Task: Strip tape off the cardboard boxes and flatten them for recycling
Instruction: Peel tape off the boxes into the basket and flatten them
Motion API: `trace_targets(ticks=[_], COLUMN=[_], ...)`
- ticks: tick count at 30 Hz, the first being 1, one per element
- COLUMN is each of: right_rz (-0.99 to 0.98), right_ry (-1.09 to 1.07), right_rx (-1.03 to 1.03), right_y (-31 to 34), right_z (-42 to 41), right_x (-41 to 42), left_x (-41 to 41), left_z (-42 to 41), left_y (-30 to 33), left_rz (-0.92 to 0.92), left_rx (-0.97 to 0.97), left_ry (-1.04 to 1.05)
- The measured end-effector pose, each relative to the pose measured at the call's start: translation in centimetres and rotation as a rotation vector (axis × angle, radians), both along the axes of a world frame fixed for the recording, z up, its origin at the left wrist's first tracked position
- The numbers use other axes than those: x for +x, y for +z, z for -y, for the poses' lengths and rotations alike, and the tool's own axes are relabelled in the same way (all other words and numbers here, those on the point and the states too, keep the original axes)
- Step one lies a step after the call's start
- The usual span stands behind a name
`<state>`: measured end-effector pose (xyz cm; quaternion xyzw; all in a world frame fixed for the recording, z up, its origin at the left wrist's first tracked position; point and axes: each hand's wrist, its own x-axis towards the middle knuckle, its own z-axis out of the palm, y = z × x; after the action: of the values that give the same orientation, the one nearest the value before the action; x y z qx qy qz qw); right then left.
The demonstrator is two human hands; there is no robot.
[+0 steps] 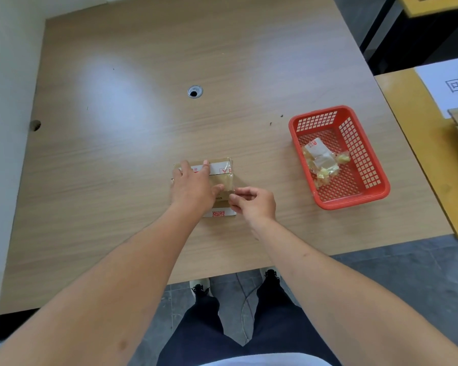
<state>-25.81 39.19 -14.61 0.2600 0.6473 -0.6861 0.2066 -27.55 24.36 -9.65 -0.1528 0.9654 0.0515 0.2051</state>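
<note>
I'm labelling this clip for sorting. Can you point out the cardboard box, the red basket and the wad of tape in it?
cardboard box point(222, 169): head view, on the white label on its top.
red basket point(316, 110): head view, on its far rim.
wad of tape point(321, 161): head view, on the crumpled clear middle.

Both forearms are bare right up to the bottom of the view, with no sleeve, watch or bracelet on them. The left hand point(193, 184) and the right hand point(254, 202) are ungloved, and no ring can be made out on the fingers point(238, 192). A strip of white top point(262, 363) shows at the bottom. Below it are dark navy trousers point(249, 326), loose at the legs. The shoes point(200, 286) are white with black laces, poking out past the near edge of the bench.
</note>
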Motion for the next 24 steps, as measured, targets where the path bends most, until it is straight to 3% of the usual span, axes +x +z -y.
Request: trace_targets(ticks=[4,7,12,16,20,24], right_rz=[0.033,-0.017,-0.374,-0.644,-0.703,-0.495], right_ry=[-0.031,0.080,0.482,0.640,0.467,0.267], right_rx=[0.070,0.188,0.527,0.684,0.685,0.577], right_y=[0.5,0.5,1.5,1.3,0.5,0.3], right_z=[0.7,0.4,-1.4,-2.0,-1.8,-1.1], right_x=[-0.5,-0.6,-1.3,-2.2,-2.3,-2.7], left_x=[-0.1,-0.1,-0.2,-0.3,-0.5,-0.6], left_z=[0.1,0.0,-0.2,-0.4,-0.2,-0.3], left_y=[-0.2,-0.4,-0.1,0.4,0.5,0.4], left_rz=[0.006,0.001,0.009,0.016,0.016,0.018], left_rx=[0.026,0.060,0.087,0.098,0.107,0.110], left_ry=[0.041,0.071,0.098,0.104,0.115,0.130])
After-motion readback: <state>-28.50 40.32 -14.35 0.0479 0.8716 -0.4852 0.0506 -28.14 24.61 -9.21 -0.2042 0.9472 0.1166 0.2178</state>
